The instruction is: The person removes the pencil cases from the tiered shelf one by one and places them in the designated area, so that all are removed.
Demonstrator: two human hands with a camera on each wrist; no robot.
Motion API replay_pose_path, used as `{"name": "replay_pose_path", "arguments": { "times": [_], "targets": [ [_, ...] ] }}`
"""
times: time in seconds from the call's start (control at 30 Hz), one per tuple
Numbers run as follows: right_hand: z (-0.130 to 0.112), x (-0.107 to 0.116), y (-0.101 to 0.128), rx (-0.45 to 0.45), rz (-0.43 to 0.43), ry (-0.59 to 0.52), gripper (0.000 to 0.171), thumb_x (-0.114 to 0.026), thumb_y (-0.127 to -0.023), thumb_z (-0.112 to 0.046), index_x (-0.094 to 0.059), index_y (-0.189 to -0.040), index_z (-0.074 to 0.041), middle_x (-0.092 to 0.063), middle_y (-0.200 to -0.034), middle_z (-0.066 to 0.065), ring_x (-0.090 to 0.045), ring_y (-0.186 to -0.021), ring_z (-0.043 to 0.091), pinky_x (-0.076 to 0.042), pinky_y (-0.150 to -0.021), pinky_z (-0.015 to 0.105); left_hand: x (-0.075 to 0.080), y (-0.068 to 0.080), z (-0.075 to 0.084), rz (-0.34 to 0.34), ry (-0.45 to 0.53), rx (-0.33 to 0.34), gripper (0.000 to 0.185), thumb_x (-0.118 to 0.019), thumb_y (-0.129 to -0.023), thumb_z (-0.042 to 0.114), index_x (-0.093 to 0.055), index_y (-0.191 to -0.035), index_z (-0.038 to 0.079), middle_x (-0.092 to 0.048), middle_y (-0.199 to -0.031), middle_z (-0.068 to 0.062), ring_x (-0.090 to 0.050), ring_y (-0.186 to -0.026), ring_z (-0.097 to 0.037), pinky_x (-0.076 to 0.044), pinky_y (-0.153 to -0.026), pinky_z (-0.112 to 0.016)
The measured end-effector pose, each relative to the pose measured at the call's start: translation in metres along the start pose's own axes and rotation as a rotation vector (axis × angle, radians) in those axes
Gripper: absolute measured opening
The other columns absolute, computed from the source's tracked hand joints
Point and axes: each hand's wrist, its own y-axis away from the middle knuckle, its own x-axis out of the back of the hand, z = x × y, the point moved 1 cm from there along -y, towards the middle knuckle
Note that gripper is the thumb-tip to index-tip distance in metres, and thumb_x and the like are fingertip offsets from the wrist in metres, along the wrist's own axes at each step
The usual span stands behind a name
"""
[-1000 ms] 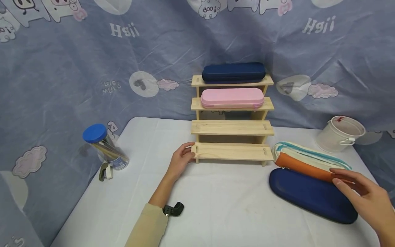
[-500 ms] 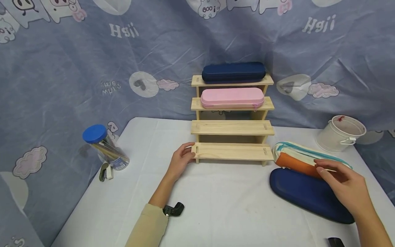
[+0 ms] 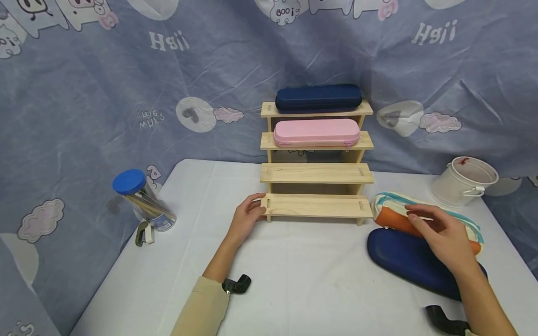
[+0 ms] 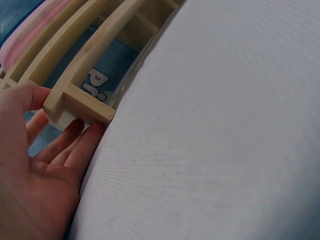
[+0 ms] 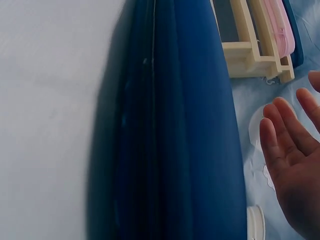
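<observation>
Two of the rack's [image 3: 316, 173] four steps were filled: a navy case [image 3: 318, 97] lay on the top one and a pink case [image 3: 316, 133] on the second. The two lower steps were bare. Three cases had not yet gone up, all lying together on the table [image 3: 294, 270] right of the rack: a big navy pouch [image 3: 403, 259] nearest you, an orange pouch [image 3: 397, 220] touching it from behind, and a white pouch [image 3: 391, 201] with teal trim at the back.

Your left hand [image 3: 245, 218] steadied the rack, fingers curled about the left end of the bottom step; the left wrist view showed thumb above and fingers [image 4: 75, 145] below the wood. Your right hand [image 3: 441, 233] hovered over the orange pouch with fingers loosely spread. It held nothing, and I could not tell whether the fingertips touched the pouch. By my judgement you were about halfway, with the next case reached for but not yet gripped.
</observation>
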Motion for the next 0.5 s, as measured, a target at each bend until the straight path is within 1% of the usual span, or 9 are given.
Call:
{"name": "replay_pose_path", "arguments": {
  "times": [0.1,0.27,0.33,0.4,0.47,0.5],
  "targets": [
    [0.000,-0.005,-0.005,-0.014,-0.011,-0.025,0.032,-0.066,-0.092,-0.015,-0.064,-0.124,-0.008,-0.065,-0.115,-0.001,-0.058,-0.098,-0.002,-0.044,-0.076,0.004,0.000,0.000,-0.001,0.002,0.003,-0.001,0.038,-0.060,-0.091,0.011,-0.059,-0.128,0.021,-0.060,-0.122,-0.011,-0.063,-0.105,-0.024,-0.056,-0.083,-0.036],
    [-0.003,-0.012,-0.011,-0.073,-0.008,-0.118,0.034,-0.065,-0.093,-0.018,-0.063,-0.124,-0.006,-0.065,-0.114,0.004,-0.062,-0.099,0.005,-0.046,-0.079,0.007,0.000,-0.001,-0.002,-0.002,0.014,-0.009,0.039,-0.060,-0.091,0.009,-0.058,-0.130,0.017,-0.061,-0.122,-0.014,-0.064,-0.103,-0.026,-0.056,-0.081,-0.038],
    [-0.005,-0.016,-0.014,-0.076,-0.006,-0.157,0.034,-0.065,-0.094,-0.017,-0.062,-0.125,-0.004,-0.065,-0.115,0.007,-0.063,-0.099,0.009,-0.047,-0.081,0.009,0.000,-0.002,-0.002,-0.005,0.016,-0.005,0.039,-0.059,-0.091,0.009,-0.057,-0.130,0.015,-0.061,-0.121,-0.015,-0.064,-0.102,-0.026,-0.057,-0.081,-0.038],
    [-0.007,-0.018,-0.017,-0.074,-0.004,-0.180,0.035,-0.064,-0.094,-0.016,-0.061,-0.125,-0.002,-0.065,-0.114,0.007,-0.065,-0.096,0.011,-0.048,-0.080,0.010,0.000,-0.002,-0.002,-0.008,0.013,0.004,0.039,-0.059,-0.092,0.009,-0.057,-0.130,0.016,-0.060,-0.122,-0.014,-0.064,-0.103,-0.025,-0.056,-0.081,-0.038],
    [-0.008,-0.021,-0.021,-0.077,-0.018,-0.248,0.036,-0.064,-0.094,-0.014,-0.060,-0.126,0.000,-0.065,-0.114,0.008,-0.065,-0.096,0.013,-0.049,-0.080,0.011,0.000,-0.002,-0.002,-0.012,0.007,0.011,0.040,-0.060,-0.093,0.010,-0.056,-0.132,0.015,-0.059,-0.124,-0.015,-0.063,-0.105,-0.025,-0.056,-0.083,-0.039],
    [-0.008,-0.023,-0.023,-0.082,-0.031,-0.300,0.036,-0.064,-0.093,-0.013,-0.059,-0.126,0.002,-0.065,-0.114,0.009,-0.065,-0.097,0.014,-0.049,-0.081,0.012,0.001,-0.002,-0.001,-0.015,0.006,0.013,0.040,-0.060,-0.093,0.011,-0.055,-0.133,0.014,-0.058,-0.125,-0.015,-0.063,-0.106,-0.024,-0.055,-0.084,-0.039]
  ]
}}
